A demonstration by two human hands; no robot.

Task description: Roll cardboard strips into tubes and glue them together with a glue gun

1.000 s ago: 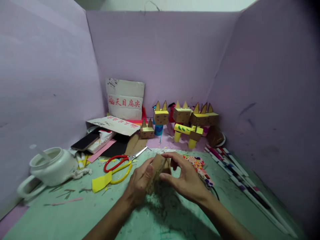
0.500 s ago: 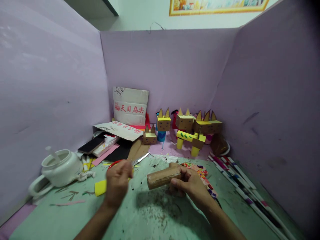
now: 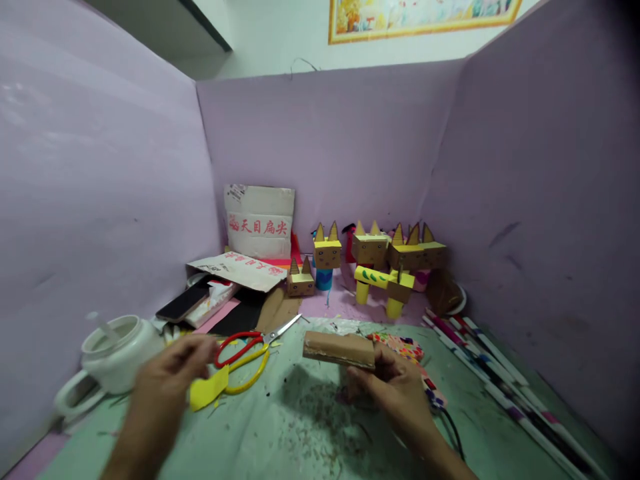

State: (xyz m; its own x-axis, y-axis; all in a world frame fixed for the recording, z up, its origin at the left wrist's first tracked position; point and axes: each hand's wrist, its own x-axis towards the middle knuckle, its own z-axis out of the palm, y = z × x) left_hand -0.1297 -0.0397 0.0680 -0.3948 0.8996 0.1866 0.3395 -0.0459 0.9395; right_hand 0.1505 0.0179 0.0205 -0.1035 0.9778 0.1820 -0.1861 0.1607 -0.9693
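Note:
A brown cardboard roll (image 3: 338, 349) lies across the fingers of my right hand (image 3: 393, 383), which pinches its right end above the green table cover. My left hand (image 3: 167, 380) is blurred, left of the scissors (image 3: 267, 339) with red and yellow handles; its finger state is hard to read. A yellow paper piece (image 3: 210, 389) rests on the table by the left hand and the yellow handle. Behind my right hand lies a colourful patterned object (image 3: 400, 347), partly hidden.
At the left stand a white teapot (image 3: 123, 350) and a phone (image 3: 183, 301) near folded cardboard (image 3: 240, 268). Cardboard animal figures (image 3: 327, 255) line the back. Several markers (image 3: 515, 393) lie at the right. Dark crumbs litter the middle.
My left hand has moved left and nearer, uncovering the scissors' handles. My right hand has turned the cardboard roll, whose left end now sits higher and shows a seam-like edge.

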